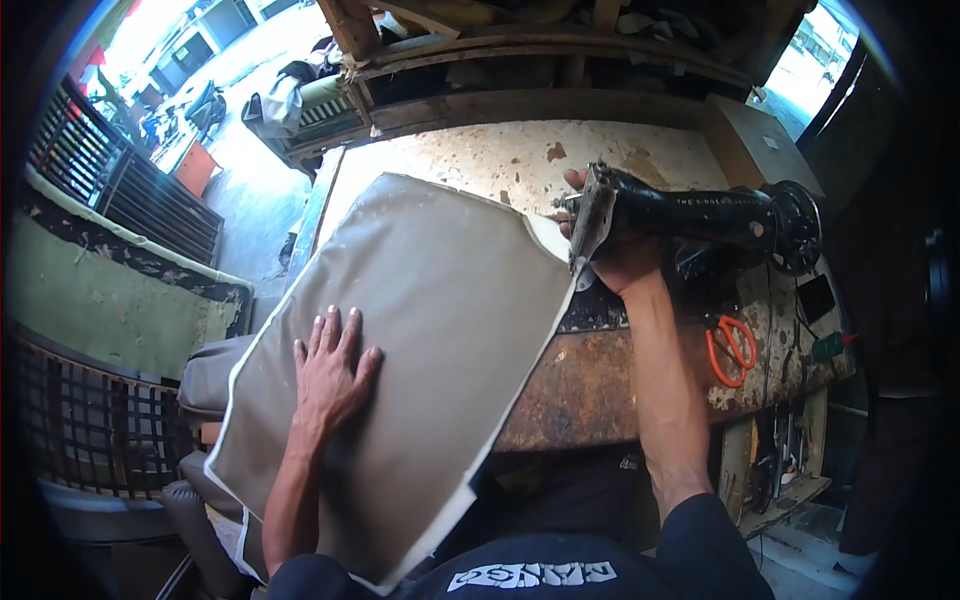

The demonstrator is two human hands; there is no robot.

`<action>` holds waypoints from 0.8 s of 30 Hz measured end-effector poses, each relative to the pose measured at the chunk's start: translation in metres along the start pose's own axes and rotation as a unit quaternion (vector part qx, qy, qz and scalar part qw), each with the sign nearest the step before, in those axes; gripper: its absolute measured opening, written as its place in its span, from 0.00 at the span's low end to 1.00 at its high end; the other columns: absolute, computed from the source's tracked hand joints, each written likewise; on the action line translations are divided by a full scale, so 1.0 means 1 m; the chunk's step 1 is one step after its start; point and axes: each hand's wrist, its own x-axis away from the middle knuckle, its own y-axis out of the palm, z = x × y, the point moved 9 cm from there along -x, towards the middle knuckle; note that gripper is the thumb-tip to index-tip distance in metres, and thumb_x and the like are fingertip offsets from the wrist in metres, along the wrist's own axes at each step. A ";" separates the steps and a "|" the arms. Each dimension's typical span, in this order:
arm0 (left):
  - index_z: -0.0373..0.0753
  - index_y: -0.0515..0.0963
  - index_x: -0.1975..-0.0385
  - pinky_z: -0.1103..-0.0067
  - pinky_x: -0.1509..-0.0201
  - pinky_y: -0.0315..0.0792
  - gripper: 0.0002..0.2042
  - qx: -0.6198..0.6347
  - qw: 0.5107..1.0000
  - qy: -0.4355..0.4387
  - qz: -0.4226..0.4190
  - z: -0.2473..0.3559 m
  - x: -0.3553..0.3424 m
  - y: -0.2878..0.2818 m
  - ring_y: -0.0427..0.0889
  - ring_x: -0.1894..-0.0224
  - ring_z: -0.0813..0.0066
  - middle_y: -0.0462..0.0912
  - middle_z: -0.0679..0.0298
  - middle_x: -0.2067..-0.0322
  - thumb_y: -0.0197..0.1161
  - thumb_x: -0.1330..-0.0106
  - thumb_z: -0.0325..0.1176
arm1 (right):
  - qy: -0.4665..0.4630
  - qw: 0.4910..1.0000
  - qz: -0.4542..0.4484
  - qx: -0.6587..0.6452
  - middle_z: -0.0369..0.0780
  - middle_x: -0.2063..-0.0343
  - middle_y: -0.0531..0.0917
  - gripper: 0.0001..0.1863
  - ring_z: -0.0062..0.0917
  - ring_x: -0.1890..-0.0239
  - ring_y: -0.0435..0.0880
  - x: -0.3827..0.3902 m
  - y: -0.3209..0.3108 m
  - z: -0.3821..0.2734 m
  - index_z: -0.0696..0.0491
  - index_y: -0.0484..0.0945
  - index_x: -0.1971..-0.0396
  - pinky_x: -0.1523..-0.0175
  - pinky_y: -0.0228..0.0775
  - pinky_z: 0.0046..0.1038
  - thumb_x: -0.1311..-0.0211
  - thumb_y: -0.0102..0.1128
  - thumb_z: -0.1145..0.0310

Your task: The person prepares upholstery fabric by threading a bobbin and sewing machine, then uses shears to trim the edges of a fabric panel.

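A large grey-brown sheet of upholstery vinyl [420, 290] with white edges spreads over the worktable and down toward my lap. Flat on its left part rests my left hand [335, 370], fingers stretched out and holding nothing. At the sheet's far right corner stands a black sewing machine [690, 208]. My right hand [628, 262] reaches under the machine's arm, beside the needle end. Only a few fingertips show past the machine's head, which hides the rest, so its grip cannot be made out. A white piece of backing [547, 238] shows at the sheet's corner there.
Orange-handled scissors [732, 350] lie on the table, right of my right forearm. Farther right is a small green bottle [828, 347] with a red tip. The worn wooden tabletop [570, 390] has a rounded front edge. A wooden frame [540, 45] stands behind; slatted furniture [90, 420] is at left.
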 end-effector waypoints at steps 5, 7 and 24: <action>0.39 0.74 0.35 0.51 0.25 0.56 0.28 -0.003 0.996 0.069 0.048 0.029 0.041 -0.020 0.66 0.28 0.48 0.71 0.49 0.32 0.59 0.28 0.51 | 0.404 0.870 0.138 -0.246 0.36 0.66 0.82 0.14 0.20 0.66 0.80 0.097 -0.001 -0.044 0.56 0.84 0.56 0.63 0.72 0.23 0.24 0.53 0.63; 0.40 0.74 0.34 0.57 0.23 0.58 0.27 0.055 0.978 0.190 0.074 0.067 0.024 -0.019 0.64 0.26 0.49 0.70 0.49 0.31 0.60 0.27 0.49 | 0.377 0.883 0.122 -0.252 0.35 0.71 0.83 0.13 0.19 0.68 0.80 0.157 0.002 -0.112 0.56 0.84 0.61 0.64 0.72 0.27 0.24 0.54 0.64; 0.51 0.61 0.24 0.51 0.18 0.37 0.30 0.060 0.923 0.380 0.034 0.238 -0.030 0.028 0.47 0.19 0.55 0.55 0.57 0.22 0.43 0.22 0.55 | 0.471 0.679 -0.123 -0.549 0.36 0.56 0.88 0.17 0.17 0.57 0.85 0.357 0.050 -0.238 0.58 0.83 0.47 0.48 0.74 0.22 0.29 0.65 0.63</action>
